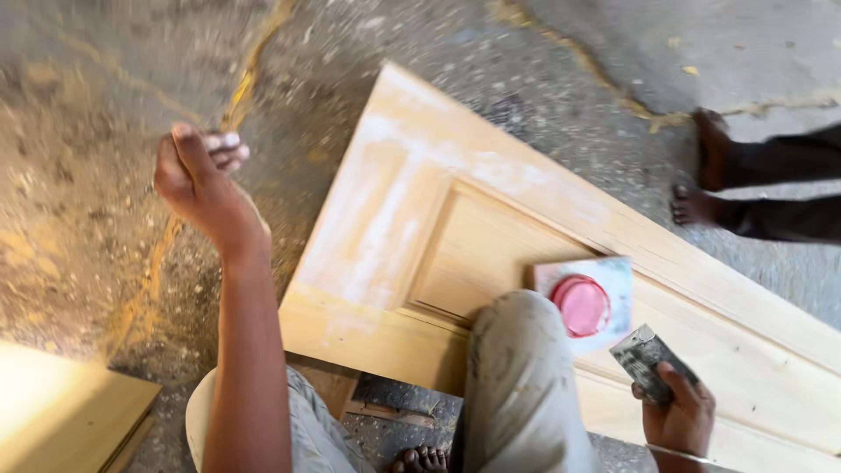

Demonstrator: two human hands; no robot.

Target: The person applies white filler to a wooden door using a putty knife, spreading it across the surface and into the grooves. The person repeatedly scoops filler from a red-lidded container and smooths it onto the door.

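A folded piece of grey sandpaper (646,361) is pinched in the right hand (679,413), fingers closed round its lower end, held just above the lower rail of the wooden panel door (491,219) that's lying flat on the rough concrete floor (79,219). The left hand (197,180) is lifted off to the side over the floor, loosely curled with nothing gripped in it, and whitish filler or dust can be seen on the fingertips (223,140). Pale smeared patches are visible on the door's upper stile and raised panel, so that's probably where the rubbing down is wanted; best results would likely be had with the paper kept flat, stroked along the grain, and pressure kept light near the moulded edges so they aren't rounded off. A red-lidded tub (582,305) is sat on a light square sheet right on the panel, and it'd be in the way of long strokes there, as would the person's own knee (517,350) resting on the door. Someone else's bare feet (701,175) are planted just beyond the far edge, and another board (61,412) is lying at the lower left.
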